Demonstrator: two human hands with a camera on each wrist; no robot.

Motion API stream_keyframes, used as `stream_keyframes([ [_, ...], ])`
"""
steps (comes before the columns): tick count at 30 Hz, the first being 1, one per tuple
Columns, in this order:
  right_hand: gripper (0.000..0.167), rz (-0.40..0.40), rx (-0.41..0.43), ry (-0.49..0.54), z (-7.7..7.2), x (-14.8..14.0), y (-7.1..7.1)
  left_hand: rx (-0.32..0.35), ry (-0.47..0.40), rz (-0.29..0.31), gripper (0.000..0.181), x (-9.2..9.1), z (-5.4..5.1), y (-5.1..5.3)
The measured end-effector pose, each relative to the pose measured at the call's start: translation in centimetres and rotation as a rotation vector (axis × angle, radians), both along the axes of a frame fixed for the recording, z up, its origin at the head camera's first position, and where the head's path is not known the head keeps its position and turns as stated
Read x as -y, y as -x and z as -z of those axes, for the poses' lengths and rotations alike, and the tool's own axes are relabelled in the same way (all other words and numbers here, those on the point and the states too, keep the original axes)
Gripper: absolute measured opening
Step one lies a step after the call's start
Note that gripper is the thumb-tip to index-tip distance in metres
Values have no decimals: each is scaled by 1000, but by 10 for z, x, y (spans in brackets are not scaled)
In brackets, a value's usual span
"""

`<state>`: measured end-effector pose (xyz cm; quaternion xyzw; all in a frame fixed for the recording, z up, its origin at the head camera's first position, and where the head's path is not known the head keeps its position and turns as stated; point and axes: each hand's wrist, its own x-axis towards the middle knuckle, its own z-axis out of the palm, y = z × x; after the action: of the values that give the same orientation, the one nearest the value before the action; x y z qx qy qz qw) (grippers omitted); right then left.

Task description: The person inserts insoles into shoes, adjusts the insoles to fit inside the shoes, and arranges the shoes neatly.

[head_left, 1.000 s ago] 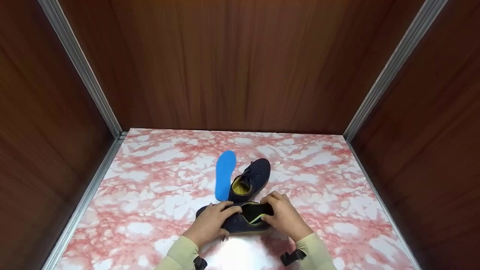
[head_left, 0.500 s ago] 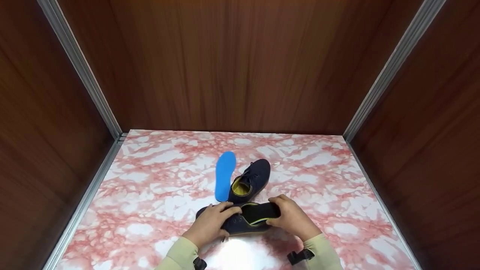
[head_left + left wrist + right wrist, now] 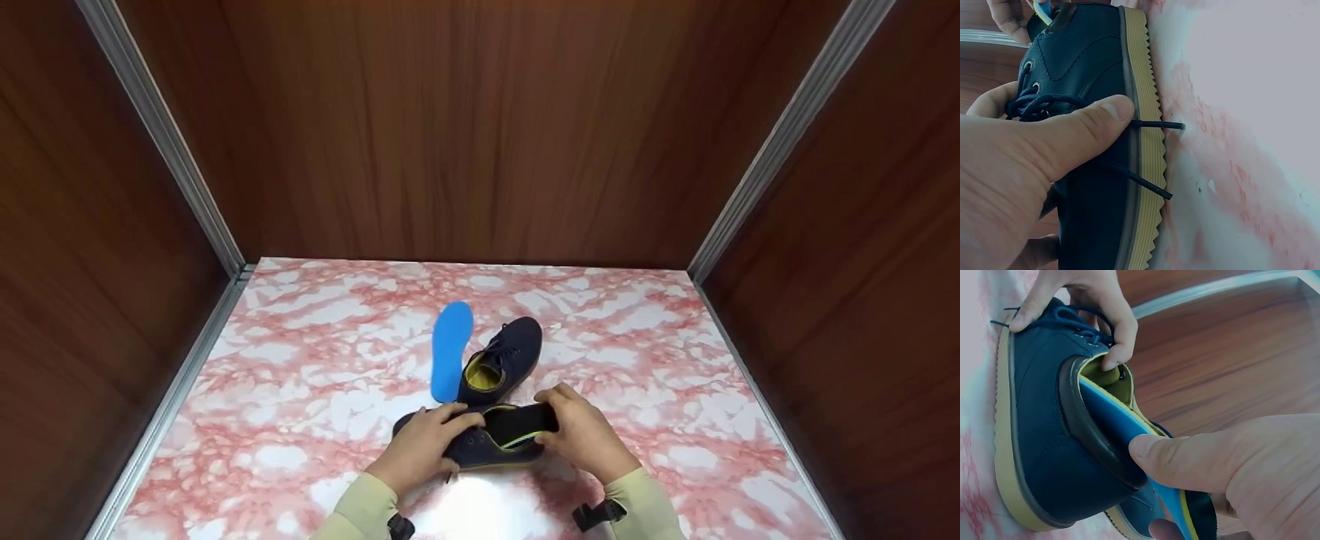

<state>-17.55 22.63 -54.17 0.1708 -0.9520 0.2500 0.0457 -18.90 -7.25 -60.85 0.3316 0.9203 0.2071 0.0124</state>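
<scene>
In the head view, the left hand [image 3: 426,445] hides the laces of the near shoe [image 3: 491,455], and the right hand [image 3: 589,435] covers the outer end of the held insole [image 3: 1113,417]. The insole's inner end is lost inside the shoe; its outer end is cut off at 6 o'clock in the right wrist view, where most of the far shoe [image 3: 1139,513] is hidden. The left wrist view crops the near shoe's toe at 6 o'clock. A speck [image 3: 554,326] at 2 o'clock from the far shoe is too small to tell.

The far shoe [image 3: 521,349] and flat blue insole [image 3: 451,349] block the way beyond the near shoe [image 3: 499,453]; the table [image 3: 637,360] leaves room left and right.
</scene>
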Motion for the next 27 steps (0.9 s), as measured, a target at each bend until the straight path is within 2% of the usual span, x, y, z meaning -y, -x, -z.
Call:
stream_keyframes([
  [9,41,-28,-34,-9,-2,4,-1,8,2,-5,82,-1,-1,0],
  [16,39,-28,-33,4,3,7,2,31,11,-13,81,0,-1,-1],
  [22,40,-44,-80,-9,7,11,2,6,8,-4,83,0,-1,0],
  [27,39,-48,-69,-1,8,14,2,10,18,-11,83,-1,0,0],
])
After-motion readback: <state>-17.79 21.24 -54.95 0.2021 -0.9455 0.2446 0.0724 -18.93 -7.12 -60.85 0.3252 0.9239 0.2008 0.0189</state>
